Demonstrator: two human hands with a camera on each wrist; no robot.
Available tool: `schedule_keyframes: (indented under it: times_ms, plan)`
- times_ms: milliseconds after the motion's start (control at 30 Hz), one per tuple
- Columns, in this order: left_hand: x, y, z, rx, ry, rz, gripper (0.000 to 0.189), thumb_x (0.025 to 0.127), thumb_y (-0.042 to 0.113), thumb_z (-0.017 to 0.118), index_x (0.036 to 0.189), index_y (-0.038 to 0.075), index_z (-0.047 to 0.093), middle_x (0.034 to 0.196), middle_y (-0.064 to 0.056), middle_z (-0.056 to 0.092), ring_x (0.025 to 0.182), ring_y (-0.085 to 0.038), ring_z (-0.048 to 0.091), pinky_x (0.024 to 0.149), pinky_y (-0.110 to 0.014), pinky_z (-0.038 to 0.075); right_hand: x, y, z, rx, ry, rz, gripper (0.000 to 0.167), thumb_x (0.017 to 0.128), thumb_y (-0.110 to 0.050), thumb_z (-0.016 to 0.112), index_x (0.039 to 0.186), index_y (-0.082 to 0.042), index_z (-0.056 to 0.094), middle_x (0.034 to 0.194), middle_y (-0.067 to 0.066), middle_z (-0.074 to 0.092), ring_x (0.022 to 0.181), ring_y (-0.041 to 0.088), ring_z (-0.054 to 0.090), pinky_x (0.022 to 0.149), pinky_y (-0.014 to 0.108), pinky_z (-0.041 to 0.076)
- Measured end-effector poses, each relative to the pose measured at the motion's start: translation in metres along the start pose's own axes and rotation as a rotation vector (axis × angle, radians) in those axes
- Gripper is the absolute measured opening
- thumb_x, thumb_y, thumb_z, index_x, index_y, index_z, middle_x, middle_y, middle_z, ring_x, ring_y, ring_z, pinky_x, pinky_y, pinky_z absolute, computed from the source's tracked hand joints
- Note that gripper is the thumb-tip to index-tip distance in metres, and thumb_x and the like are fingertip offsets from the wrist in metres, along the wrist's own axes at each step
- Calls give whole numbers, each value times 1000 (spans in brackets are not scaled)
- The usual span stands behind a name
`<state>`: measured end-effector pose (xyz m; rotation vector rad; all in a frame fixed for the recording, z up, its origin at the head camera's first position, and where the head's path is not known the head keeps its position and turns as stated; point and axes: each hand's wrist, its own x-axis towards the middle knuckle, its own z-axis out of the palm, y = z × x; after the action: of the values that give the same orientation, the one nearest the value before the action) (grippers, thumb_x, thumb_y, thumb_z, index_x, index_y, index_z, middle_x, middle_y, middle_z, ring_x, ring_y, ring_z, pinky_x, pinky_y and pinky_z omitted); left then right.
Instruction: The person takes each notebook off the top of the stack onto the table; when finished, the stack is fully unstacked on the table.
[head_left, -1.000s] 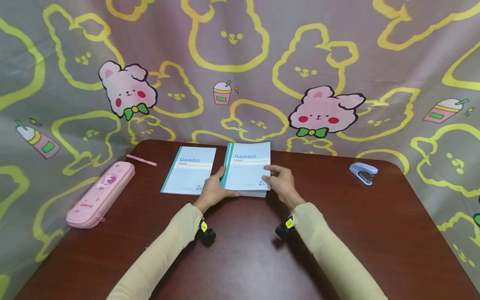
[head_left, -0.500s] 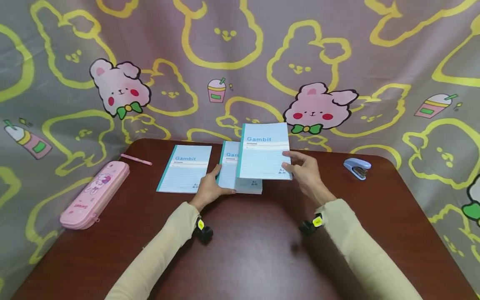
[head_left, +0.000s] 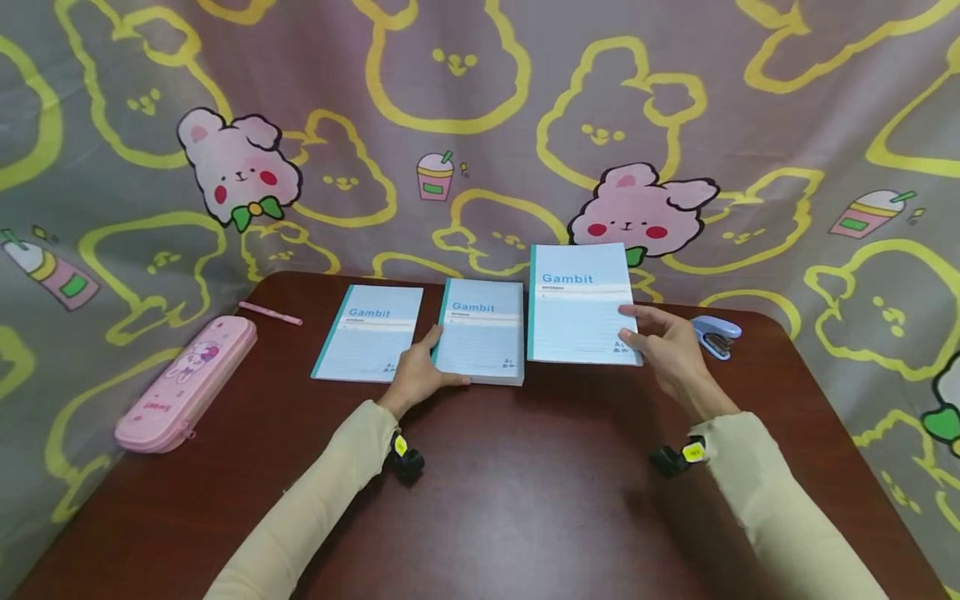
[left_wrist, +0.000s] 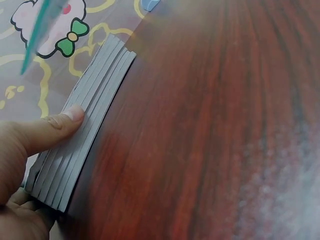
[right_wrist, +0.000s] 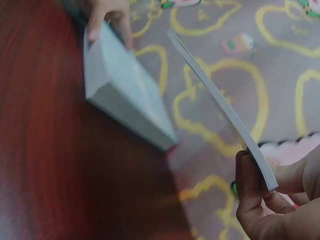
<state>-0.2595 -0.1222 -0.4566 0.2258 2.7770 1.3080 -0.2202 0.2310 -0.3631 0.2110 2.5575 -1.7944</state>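
My right hand (head_left: 675, 358) pinches a thin light-blue "Gambit" notebook (head_left: 577, 321) by its lower right edge and holds it above the table. In the right wrist view the held notebook (right_wrist: 225, 107) is seen edge-on between thumb and fingers. My left hand (head_left: 417, 373) grips the near left corner of a stack of matching notebooks (head_left: 483, 343). Its thumb lies along the stack's near page edges (left_wrist: 82, 135) in the left wrist view. Left of this hand a single matching notebook (head_left: 367, 333) lies flat, its lower right corner close to the hand.
A pink pencil case (head_left: 187, 383) lies at the table's left edge, with a pink pen (head_left: 270, 313) behind it. A light-blue stapler (head_left: 716, 335) stands at the back right, behind the right hand. A patterned curtain (head_left: 480, 125) hangs behind the brown table (head_left: 510, 492).
My right hand has lifted the top notebook off the stack and carried it to the right, uncovering the notebook below. The left hand has stayed on the stack's corner.
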Motion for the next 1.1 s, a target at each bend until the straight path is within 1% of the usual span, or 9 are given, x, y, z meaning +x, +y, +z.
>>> schedule_keyframes:
  times_ms: [333, 467, 600, 700, 833, 900, 967, 1067, 1100]
  plan:
    - [0, -1, 2, 16, -2, -4, 116, 67, 33, 89, 155, 7, 18, 161, -14, 20, 145, -30, 28, 113, -44, 36, 23, 52, 14, 59, -3, 86, 43, 93, -5, 62, 135, -2, 55, 105, 6, 53, 73, 2, 63, 65, 19, 55]
    - [-1, 0, 2, 7, 2, -14, 115, 67, 31, 90, 155, 7, 19, 161, -14, 20, 146, -29, 26, 114, -44, 34, 31, 68, 22, 0, 12, 80, 40, 92, -4, 63, 132, -2, 58, 99, 6, 56, 69, 2, 61, 62, 18, 52]
    - [0, 1, 1, 8, 1, -11, 115, 67, 31, 90, 155, 7, 19, 160, -14, 20, 146, -30, 26, 114, -44, 34, 33, 76, 26, -142, 37, 58, 38, 92, -9, 65, 130, -6, 62, 107, 14, 60, 77, 10, 57, 61, 18, 48]
    - [-1, 0, 0, 12, 3, -5, 115, 67, 31, 90, 155, 6, 19, 160, -14, 20, 146, -30, 26, 114, -44, 34, 31, 77, 29, -297, 46, -11, 37, 92, -12, 64, 128, -7, 64, 112, 19, 64, 79, 13, 53, 60, 20, 43]
    - [-2, 0, -1, 13, 17, 0, 115, 67, 30, 90, 154, 5, 20, 160, -15, 21, 146, -29, 26, 114, -44, 35, 29, 74, 33, -467, 27, -149, 36, 91, -9, 60, 127, -3, 63, 71, 14, 59, 56, 15, 43, 48, 25, 33]
    - [-2, 1, -1, 4, 12, -2, 114, 67, 29, 89, 154, 5, 19, 160, -15, 20, 146, -29, 26, 114, -45, 35, 29, 74, 36, -531, 19, -185, 37, 90, -7, 58, 126, 0, 63, 63, 11, 50, 58, 20, 43, 52, 28, 32]
    - [-1, 2, -1, -8, -4, -3, 114, 68, 29, 89, 155, 6, 18, 161, -15, 19, 147, -29, 24, 114, -45, 34, 29, 73, 37, -593, 17, -195, 38, 88, -7, 57, 125, 3, 62, 71, 16, 52, 73, 28, 46, 60, 33, 34]
    - [-1, 2, -1, -18, -18, -10, 114, 69, 30, 89, 155, 7, 17, 161, -13, 18, 147, -29, 23, 115, -44, 33, 29, 73, 39, -648, 4, -184, 41, 87, -7, 59, 126, 5, 60, 102, 28, 58, 98, 35, 43, 75, 41, 36]
    - [0, 1, -1, -16, -16, -9, 115, 68, 30, 89, 155, 6, 17, 161, -14, 18, 147, -29, 24, 115, -44, 33, 29, 72, 39, -653, -7, -182, 42, 86, -7, 60, 126, 6, 59, 109, 30, 56, 99, 36, 42, 77, 44, 38]
